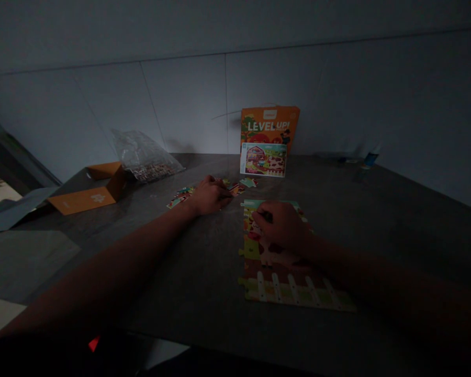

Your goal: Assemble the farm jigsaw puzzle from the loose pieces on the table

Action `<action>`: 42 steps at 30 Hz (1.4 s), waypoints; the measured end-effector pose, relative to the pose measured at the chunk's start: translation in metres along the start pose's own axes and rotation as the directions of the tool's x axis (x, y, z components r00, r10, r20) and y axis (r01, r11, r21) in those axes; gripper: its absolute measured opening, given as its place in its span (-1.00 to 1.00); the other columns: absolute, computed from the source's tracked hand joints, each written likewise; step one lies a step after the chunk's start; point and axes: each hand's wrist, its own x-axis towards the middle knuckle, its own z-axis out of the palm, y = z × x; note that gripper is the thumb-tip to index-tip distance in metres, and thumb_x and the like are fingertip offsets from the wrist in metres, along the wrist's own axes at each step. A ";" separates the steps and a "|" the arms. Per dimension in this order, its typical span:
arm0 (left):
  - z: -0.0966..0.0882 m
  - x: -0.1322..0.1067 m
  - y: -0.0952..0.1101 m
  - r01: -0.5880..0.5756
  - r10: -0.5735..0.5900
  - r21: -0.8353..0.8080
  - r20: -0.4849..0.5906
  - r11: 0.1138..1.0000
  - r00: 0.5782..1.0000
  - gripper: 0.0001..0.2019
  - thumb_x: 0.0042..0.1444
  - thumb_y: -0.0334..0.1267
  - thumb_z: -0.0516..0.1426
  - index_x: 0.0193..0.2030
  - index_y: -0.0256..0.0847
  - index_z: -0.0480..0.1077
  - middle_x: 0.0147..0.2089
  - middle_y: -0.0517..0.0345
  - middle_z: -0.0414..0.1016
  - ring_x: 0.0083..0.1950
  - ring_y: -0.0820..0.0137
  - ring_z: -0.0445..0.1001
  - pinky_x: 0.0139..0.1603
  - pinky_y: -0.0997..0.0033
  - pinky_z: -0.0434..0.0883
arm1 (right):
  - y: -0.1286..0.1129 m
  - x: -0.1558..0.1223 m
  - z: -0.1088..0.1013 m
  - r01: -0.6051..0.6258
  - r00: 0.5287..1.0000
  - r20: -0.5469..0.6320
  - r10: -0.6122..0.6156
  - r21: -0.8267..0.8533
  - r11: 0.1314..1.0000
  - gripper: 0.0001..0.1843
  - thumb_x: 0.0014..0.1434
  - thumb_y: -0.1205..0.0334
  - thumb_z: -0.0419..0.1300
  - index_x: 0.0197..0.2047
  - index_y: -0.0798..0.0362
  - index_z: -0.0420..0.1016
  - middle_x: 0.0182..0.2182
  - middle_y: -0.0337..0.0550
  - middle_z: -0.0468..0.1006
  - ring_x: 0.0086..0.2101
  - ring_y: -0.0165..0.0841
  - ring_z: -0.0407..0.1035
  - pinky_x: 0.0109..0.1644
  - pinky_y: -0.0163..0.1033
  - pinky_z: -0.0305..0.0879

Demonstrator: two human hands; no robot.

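The scene is very dim: you are looking down at a dark grey table (377,235) set against a pale tiled wall (188,99). Your left hand (210,196) reaches forward and lies knuckles up on the tabletop among a scatter of loose pieces (180,196), which spread to its left and on past its fingertips to the right. Its fingers are curled down onto them, but in this light you cannot tell whether they pinch a piece or only rest there. Your right hand (282,226) lies on the upper part of the part-built jigsaw (290,285), a colourful rectangle flat on the table just right of centre, with a white picket fence along its near edge. That hand's fingers are bent and pressed to the picture near its top left corner – whether a piece sits under them is hidden. The two hands are near each other but apart. At the back, an orange box (270,125) printed "LEVEL UP!" stands upright against the wall, and a picture card (264,159) (a farm scene) leans in front of it. Far left, an open orange carton (90,193) lies on the table, with a clear plastic bag (145,154) holding more small pieces just beside it. A small blue object (370,158) – too blurred to name – stands far right by the wall.
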 end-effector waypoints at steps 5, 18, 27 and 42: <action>0.003 0.002 -0.001 -0.046 0.048 0.054 -0.027 0.997 0.998 -0.68 0.26 -0.14 0.03 -0.06 -0.11 0.58 0.01 0.03 0.59 0.09 0.18 0.46 0.20 0.04 0.13 | 0.000 0.000 0.000 -0.002 1.000 0.011 0.002 -0.004 1.000 -0.73 0.16 0.26 0.11 -0.57 0.10 0.35 -0.59 -0.22 0.39 -0.53 -0.45 0.21 -0.39 -0.27 -0.03; -0.007 0.001 0.016 -0.002 0.004 0.064 -0.037 0.998 0.999 -0.65 0.25 -0.07 0.06 0.01 -0.17 0.53 -0.13 0.03 0.60 -0.05 0.21 0.47 0.15 0.13 0.19 | -0.001 0.000 0.000 0.004 1.000 0.007 -0.004 -0.009 1.000 -0.74 0.14 0.27 0.13 -0.57 0.10 0.36 -0.60 -0.22 0.39 -0.53 -0.45 0.22 -0.40 -0.28 -0.02; -0.001 -0.005 0.017 0.228 -0.227 0.161 -0.025 0.960 0.974 -0.40 0.22 0.29 -0.07 0.18 0.00 0.44 0.14 -0.17 0.34 0.18 -0.13 0.20 0.06 -0.10 0.22 | -0.002 0.001 -0.001 0.017 1.000 0.013 -0.017 -0.027 0.999 -0.74 0.15 0.28 0.12 -0.57 0.09 0.36 -0.58 -0.21 0.40 -0.51 -0.44 0.22 -0.38 -0.28 -0.01; -0.006 -0.009 0.007 0.171 -0.167 0.103 -0.052 0.980 0.985 -0.57 0.20 0.20 0.06 0.10 0.18 0.50 0.21 0.03 0.37 0.24 -0.01 0.16 0.19 -0.07 0.15 | 0.000 0.000 -0.001 0.023 1.000 0.017 -0.023 -0.044 0.999 -0.73 0.15 0.28 0.13 -0.57 0.09 0.35 -0.58 -0.22 0.38 -0.51 -0.45 0.22 -0.38 -0.28 -0.02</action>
